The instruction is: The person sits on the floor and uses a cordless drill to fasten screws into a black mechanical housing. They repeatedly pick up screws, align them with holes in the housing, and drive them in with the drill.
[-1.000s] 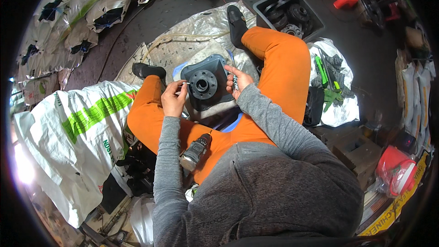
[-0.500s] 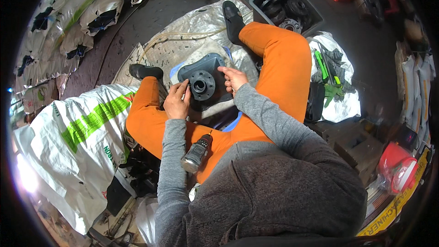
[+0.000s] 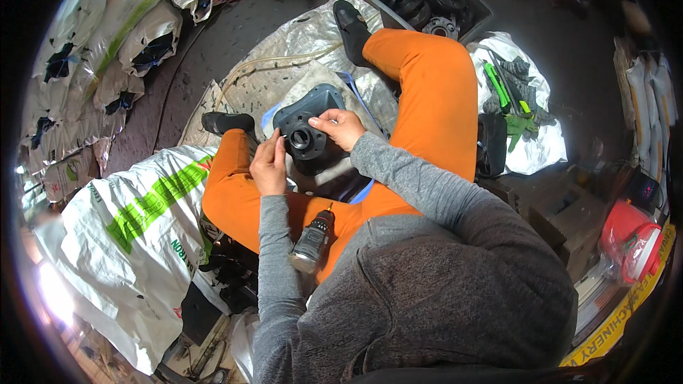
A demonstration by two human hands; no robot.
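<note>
A dark grey housing with a rounded square base lies between my legs, with a round flange on top. Bolt holes ring the flange around an open centre bore. My left hand is at the flange's left rim, thumb and fingers pinched together; a tiny pale bit shows at the fingertips, too small to name. My right hand reaches over the flange's upper right side, thumb and forefinger pressed together near a hole. Whatever they hold is hidden. A cordless drill with a yellowish bit rests on my lap.
A grey bin of dark round metal parts stands beyond my right leg. Right of that leg, green-handled tools and gloves lie on a white sack. A large white and green sack is at my left. A hose crosses the ground sheet.
My right hand has moved left from beside the housing to over the flange. My left hand stays at the left rim, its fingers drawn closer together. The whole view has shifted slightly.
</note>
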